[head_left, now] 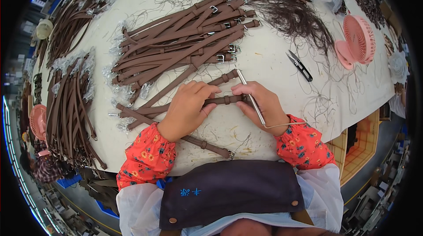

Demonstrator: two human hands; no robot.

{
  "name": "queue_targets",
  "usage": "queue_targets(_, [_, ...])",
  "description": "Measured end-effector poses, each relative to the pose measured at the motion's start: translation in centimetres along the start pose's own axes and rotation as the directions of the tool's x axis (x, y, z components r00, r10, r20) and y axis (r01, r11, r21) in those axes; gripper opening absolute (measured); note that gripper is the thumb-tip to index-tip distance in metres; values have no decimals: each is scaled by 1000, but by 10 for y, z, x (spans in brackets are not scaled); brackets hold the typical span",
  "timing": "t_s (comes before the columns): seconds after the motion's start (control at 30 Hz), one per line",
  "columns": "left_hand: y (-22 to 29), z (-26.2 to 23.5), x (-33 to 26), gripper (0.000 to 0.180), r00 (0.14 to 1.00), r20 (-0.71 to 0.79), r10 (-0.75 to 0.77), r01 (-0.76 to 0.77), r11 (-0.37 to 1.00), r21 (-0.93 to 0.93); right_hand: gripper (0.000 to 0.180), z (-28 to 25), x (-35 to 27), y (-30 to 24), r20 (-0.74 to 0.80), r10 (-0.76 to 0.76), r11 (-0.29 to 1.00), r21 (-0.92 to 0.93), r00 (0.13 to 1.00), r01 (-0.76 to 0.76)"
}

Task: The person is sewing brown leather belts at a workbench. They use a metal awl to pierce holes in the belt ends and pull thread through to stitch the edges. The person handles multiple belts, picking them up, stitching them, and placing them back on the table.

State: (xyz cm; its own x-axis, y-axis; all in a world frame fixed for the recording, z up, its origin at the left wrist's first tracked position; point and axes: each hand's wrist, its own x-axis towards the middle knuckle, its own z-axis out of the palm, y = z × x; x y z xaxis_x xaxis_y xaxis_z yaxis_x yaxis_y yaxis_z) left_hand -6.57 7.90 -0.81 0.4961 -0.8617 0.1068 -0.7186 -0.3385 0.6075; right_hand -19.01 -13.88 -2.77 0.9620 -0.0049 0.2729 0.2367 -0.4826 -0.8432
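Note:
A brown strap (224,100) with a keeper loop runs between my hands above the white table. My left hand (185,106) is closed on it, thumb and fingers pinching its middle stretch. My right hand (266,104) grips the strap's right end, which the fingers partly hide. A slim silver metal rod (252,97) also rests in that hand, slanting across the fingers, with a thin cord trailing from its lower end. Just beyond lies a strap end (222,79). Nearer me, a buckled strap (205,144) passes under my left wrist. A pile of brown buckled straps (176,44) lies beyond.
Black-handled thread snips (302,66) lie to the right, near a tangle of dark threads (299,20) and a pink fan (359,38). More straps (66,112) are heaped at left, many ends in clear plastic. A yellow crate (361,156) stands beside the table's right edge.

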Motion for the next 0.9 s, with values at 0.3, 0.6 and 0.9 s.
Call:
queue_targets(0.3, [6, 3, -3, 26, 996, 57, -69, 69, 998, -4, 38, 1, 0, -7, 79, 1, 1000, 22, 997, -3])
queue_targets(0.6, [29, -11, -5, 26, 975, 85, -206, 220, 950, -220, 25, 5, -1, -5, -67, 106, 985, 144, 992, -95])
queue_targets(0.9, [9, 21, -11, 15, 984, -121, 131, -121, 989, 87, 30, -10, -2, -5, 123, 308, 737, 597, 944, -318])
